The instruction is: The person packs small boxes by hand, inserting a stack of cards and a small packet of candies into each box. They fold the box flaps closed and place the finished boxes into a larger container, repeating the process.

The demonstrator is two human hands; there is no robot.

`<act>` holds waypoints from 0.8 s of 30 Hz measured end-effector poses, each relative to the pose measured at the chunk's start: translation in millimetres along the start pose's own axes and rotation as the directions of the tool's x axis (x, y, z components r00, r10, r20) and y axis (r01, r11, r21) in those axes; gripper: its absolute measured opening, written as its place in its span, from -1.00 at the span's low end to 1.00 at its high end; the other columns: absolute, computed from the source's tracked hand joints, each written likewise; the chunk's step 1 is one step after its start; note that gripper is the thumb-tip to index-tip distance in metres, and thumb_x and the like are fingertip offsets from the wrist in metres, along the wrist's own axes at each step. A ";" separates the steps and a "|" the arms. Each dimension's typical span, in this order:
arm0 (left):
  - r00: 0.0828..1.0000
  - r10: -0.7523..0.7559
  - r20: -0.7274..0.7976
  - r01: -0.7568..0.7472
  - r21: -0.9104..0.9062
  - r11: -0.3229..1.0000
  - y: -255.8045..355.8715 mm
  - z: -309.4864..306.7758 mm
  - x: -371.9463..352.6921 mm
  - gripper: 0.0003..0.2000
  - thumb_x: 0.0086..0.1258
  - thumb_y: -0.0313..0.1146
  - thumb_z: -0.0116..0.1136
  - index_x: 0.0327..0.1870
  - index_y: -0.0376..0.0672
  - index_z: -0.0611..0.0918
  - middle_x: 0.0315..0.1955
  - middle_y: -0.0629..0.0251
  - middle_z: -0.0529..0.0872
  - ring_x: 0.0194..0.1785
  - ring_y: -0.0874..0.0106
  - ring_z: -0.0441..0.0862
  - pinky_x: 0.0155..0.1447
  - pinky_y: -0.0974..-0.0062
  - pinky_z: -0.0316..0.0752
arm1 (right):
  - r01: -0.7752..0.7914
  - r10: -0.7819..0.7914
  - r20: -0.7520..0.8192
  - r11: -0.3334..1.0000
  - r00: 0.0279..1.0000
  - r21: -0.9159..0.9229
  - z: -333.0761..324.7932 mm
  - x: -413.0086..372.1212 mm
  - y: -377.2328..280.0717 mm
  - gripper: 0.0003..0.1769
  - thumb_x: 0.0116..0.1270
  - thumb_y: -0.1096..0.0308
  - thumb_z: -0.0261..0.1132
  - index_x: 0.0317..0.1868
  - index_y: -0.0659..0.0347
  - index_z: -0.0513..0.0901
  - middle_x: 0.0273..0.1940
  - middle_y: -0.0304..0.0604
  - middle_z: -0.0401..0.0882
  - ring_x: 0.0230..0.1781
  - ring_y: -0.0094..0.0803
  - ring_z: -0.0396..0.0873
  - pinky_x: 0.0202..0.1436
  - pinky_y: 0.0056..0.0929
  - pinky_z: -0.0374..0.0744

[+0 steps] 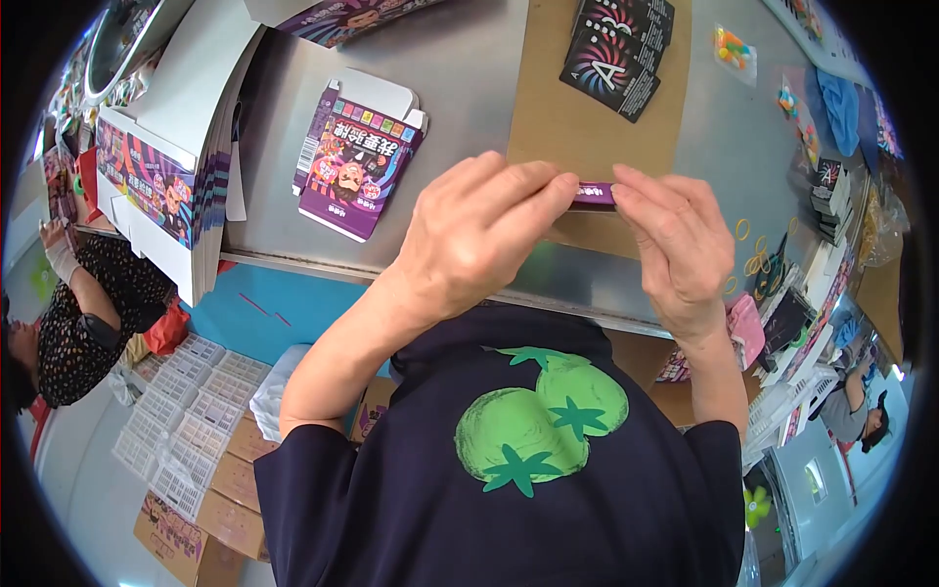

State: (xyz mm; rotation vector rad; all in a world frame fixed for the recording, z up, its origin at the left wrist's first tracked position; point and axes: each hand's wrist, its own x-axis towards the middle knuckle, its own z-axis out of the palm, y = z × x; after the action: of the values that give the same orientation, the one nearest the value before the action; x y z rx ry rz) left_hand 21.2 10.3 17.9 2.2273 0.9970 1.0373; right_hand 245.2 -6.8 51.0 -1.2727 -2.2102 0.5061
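Both hands hold a purple printed box (594, 194) over the front part of the table, with a narrow side bearing white characters facing me. My left hand (479, 230) pinches its left end, and my right hand (682, 240) grips the right end. Most of the box is hidden by fingers or by the angle. Left of my left hand lies a flattened purple carton (357, 166) with a cartoon figure and white flaps. Beyond the hands, several black cards (614, 64) with a colourful burst design lie on a brown board (548, 117).
A stack of white and purple cartons (161, 186) stands at the left edge. On the right are yellow rubber bands (758, 262), scissors (780, 269), bags of colourful pieces (734, 51) and stacked black cards (829, 196). Other people (93, 313) are at both sides.
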 end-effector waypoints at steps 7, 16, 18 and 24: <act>0.965 0.259 0.049 -0.263 0.211 0.941 -9.0 -3.7 -6.0 -0.63 0.10 -0.45 0.30 -0.03 -0.36 0.65 -0.11 0.14 0.66 -0.36 0.39 0.56 -0.32 0.47 0.50 | 0.173 -0.171 0.024 0.979 0.985 -0.111 -1.2 -5.2 2.3 -0.65 0.05 0.61 0.41 -0.08 0.35 0.67 -0.06 0.04 0.71 -0.12 -0.04 0.66 -0.06 -0.27 0.67; 0.979 0.203 -0.013 -0.201 0.083 0.976 -15.0 8.4 -18.0 -0.58 0.14 -0.47 0.33 0.08 -0.31 0.62 0.02 0.02 0.66 -0.31 0.31 0.61 -0.29 0.43 0.56 | 0.092 -0.093 0.035 0.995 0.995 0.041 10.5 -4.6 2.8 -0.78 0.16 0.64 0.38 -0.17 0.37 0.62 -0.04 0.10 0.67 -0.13 -0.09 0.69 -0.11 -0.31 0.69; 0.981 0.193 -0.020 -0.191 0.073 0.979 -23.7 -0.1 -3.2 -0.59 0.15 -0.45 0.34 0.07 -0.29 0.62 0.03 0.01 0.65 -0.28 0.28 0.63 -0.27 0.43 0.57 | 0.088 -0.094 0.061 0.992 0.994 0.086 4.2 12.4 11.1 -0.80 0.17 0.64 0.38 -0.19 0.37 0.60 -0.03 0.11 0.67 -0.13 -0.14 0.70 -0.11 -0.33 0.68; 0.919 -0.128 -0.372 0.209 0.187 0.960 -84.3 -82.2 105.6 -0.67 0.34 -0.45 0.19 0.13 -0.21 0.60 0.07 -0.07 0.60 0.11 0.02 0.61 0.09 0.20 0.57 | -0.137 0.230 -0.190 0.904 0.954 0.406 -36.4 106.8 30.4 -0.85 0.33 0.64 0.28 -0.11 0.35 0.55 -0.02 -0.09 0.64 -0.04 -0.46 0.61 0.05 -0.48 0.60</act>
State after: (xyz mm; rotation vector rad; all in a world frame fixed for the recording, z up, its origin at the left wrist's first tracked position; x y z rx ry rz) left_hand -31.7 154.2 56.7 2.1140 1.5033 1.3361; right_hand 244.0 103.2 90.5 -1.2552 -1.6960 0.7826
